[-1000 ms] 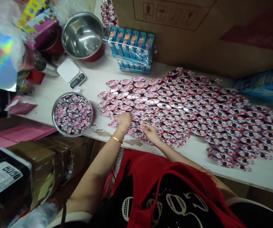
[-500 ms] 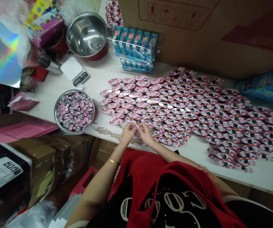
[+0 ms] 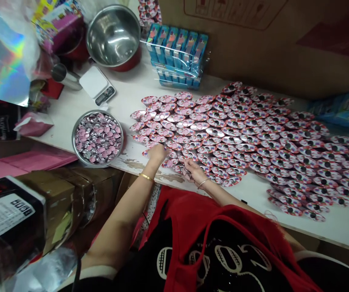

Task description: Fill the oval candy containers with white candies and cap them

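Observation:
Many small upright packs (image 3: 213, 132) with pointed-oval, red-edged tops stand packed together on the table. Round pink pieces sit in the tops at the left, while those farther right show dark round openings. My left hand (image 3: 158, 153) is closed over packs at the near left edge of the group; its fingertips are hidden. Closer to my body, my right hand (image 3: 194, 170) is curled around a few small round pink-and-silver pieces (image 3: 187, 173). A steel bowl (image 3: 73, 140) to the left of my hands holds a heap of the same pink-and-silver pieces.
Behind the bowl lie a white kitchen scale (image 3: 93, 82) and a metal cup (image 3: 66, 77). A large steel pot (image 3: 113, 36) stands farther back, beside wrapped blue boxes (image 3: 177, 48). A big cardboard carton (image 3: 253, 44) borders the back; more cartons (image 3: 58, 202) are at lower left.
My hands were together at the near edge of the packs and are now apart. The left has moved left and slightly away from me; the right has shifted right and nearer.

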Motion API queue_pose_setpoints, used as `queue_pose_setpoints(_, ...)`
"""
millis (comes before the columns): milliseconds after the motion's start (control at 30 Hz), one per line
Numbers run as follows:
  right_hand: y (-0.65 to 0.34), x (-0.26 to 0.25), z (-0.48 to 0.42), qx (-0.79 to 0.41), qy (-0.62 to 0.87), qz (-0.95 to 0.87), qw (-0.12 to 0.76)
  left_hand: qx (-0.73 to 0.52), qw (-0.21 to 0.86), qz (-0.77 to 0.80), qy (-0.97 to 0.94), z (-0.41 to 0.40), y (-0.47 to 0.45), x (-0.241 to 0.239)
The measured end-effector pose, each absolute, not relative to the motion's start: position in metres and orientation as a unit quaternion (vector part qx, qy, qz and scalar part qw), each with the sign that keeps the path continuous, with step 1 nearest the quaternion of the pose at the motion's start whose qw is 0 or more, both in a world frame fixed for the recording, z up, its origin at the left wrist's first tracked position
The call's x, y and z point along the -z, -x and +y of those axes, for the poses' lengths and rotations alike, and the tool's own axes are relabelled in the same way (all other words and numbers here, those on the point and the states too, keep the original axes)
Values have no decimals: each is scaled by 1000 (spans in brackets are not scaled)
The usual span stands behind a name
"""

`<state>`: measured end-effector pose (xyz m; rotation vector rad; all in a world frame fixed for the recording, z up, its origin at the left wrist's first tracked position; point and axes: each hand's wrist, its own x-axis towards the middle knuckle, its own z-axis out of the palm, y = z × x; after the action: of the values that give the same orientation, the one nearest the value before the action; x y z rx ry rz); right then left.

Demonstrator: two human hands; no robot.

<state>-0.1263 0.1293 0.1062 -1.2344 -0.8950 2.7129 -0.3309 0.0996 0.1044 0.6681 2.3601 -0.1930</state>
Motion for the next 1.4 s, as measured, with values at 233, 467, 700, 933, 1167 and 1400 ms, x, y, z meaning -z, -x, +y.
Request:
queue_pose_setpoints(233,121,-112,127,-866,421,-270,26,-39,352,847,-396,76,291,-133)
queue_pose_setpoints(467,98,-113,113,-857,463,-221,-41,-250,380,703,-547,27,209,-137)
queue_pose_setpoints(700,90,-107,109,-856,467,-201,-94,-130,351,795,-478,31,204,-128)
queue_pose_setpoints(933,72,-107,125,-870,454,-184,-59,-31,326,868,-373,48,227,-106)
queue_pose_setpoints(1167,65,-108,122,-870,448,-199,-42,57,338,874,-346,59,233,-102)
queue_pose_setpoints(1400,76,-106,124,-863,453,-221,-40,29,348,863,-365,60,232,-115)
